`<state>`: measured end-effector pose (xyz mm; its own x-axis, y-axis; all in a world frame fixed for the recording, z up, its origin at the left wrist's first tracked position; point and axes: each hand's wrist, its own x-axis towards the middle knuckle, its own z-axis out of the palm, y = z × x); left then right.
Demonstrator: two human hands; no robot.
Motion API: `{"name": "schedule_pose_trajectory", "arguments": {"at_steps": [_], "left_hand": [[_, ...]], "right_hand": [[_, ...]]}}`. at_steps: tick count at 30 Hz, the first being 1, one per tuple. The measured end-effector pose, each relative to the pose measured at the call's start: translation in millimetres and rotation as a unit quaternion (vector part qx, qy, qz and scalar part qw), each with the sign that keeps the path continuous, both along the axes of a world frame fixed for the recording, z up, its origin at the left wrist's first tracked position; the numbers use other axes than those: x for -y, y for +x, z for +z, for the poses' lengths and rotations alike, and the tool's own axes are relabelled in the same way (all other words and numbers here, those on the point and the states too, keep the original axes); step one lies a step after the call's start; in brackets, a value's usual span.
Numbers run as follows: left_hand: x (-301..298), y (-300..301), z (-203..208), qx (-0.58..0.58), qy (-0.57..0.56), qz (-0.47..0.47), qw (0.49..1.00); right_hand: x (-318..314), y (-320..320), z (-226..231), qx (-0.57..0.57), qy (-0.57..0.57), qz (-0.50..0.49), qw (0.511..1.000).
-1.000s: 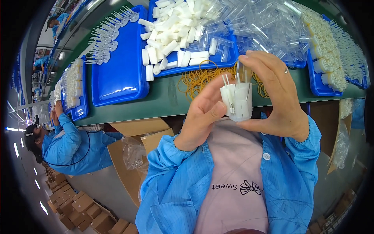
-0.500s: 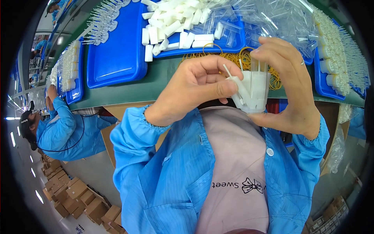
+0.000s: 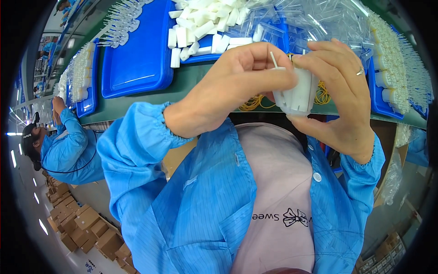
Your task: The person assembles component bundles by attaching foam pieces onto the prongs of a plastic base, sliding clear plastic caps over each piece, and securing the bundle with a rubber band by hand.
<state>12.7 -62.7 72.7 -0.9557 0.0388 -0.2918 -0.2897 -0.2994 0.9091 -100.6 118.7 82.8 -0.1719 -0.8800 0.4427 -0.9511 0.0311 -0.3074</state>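
Note:
Above the table's near edge, both hands hold a bundle of white, tube-like parts (image 3: 299,93) with thin pale stems sticking up and a rounded, cloudy base. My right hand (image 3: 344,91) spans it from the right, thumb beneath the base and fingertips at the top. From the left, my left hand (image 3: 237,84) presses its fingers and thumb against the bundle's upper side; some fingertips are hidden behind it. Yellow rubber bands (image 3: 252,104) lie on the table behind the hands. Whether clear sleeves enclose the white parts is hard to make out.
Behind are blue trays (image 3: 134,75), a heap of white blocks (image 3: 200,27) and clear plastic sleeves (image 3: 319,25). Banded bundles with thin stems (image 3: 392,68) fill a tray at right; more stand left. Another person in blue (image 3: 68,150) works at far left, near cardboard boxes (image 3: 86,219).
The bundle has risen slightly away from my body. My left hand has moved up and right, its thumb now across the bundle's upper side. The other person has shifted a little left.

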Motion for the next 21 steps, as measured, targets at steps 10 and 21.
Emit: {"name": "schedule_pose_trajectory", "arguments": {"at_steps": [10,21], "left_hand": [[-9,-9,0,0.06,-0.004,0.051,0.997],[-10,-13,-12,0.035,-0.023,0.06,0.997]], "right_hand": [[-2,0,-2,-0.051,-0.007,-0.054,0.997],[-3,-3,-16,-0.085,-0.029,-0.1,0.991]]}}
